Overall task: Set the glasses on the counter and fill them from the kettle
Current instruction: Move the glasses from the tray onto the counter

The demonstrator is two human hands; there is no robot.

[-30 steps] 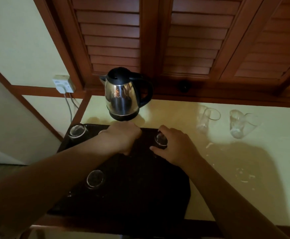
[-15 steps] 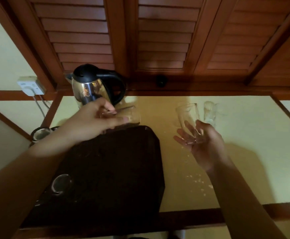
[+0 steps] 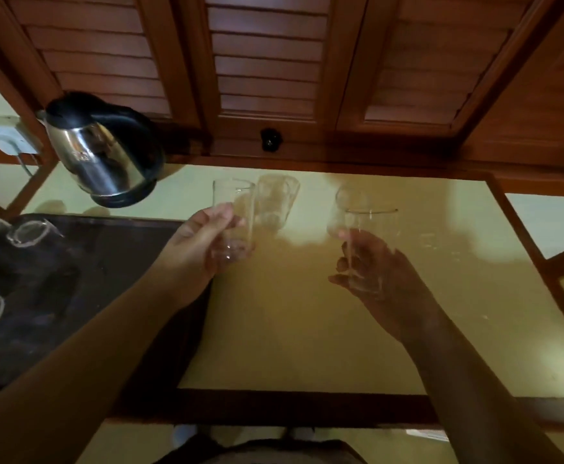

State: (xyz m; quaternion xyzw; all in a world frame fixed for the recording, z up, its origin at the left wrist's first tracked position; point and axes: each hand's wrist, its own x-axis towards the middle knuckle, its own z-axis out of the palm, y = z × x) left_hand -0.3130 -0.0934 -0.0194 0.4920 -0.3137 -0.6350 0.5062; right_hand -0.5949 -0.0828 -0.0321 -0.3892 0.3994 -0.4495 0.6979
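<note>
Head view: left hand grips an upright glass; right hand grips another glass, both above the table. Lower them gently, well apart, right of the kettle

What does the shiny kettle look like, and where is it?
The kettle has a shiny silver body that looks like metal, with a black lid on top, a black curved handle on its right side and a black base ring underneath. It looks tilted in this wide view. It stands at the back left of the yellow counter, just behind the dark tray. Neither hand touches it; whether there is water inside cannot be seen.
</note>
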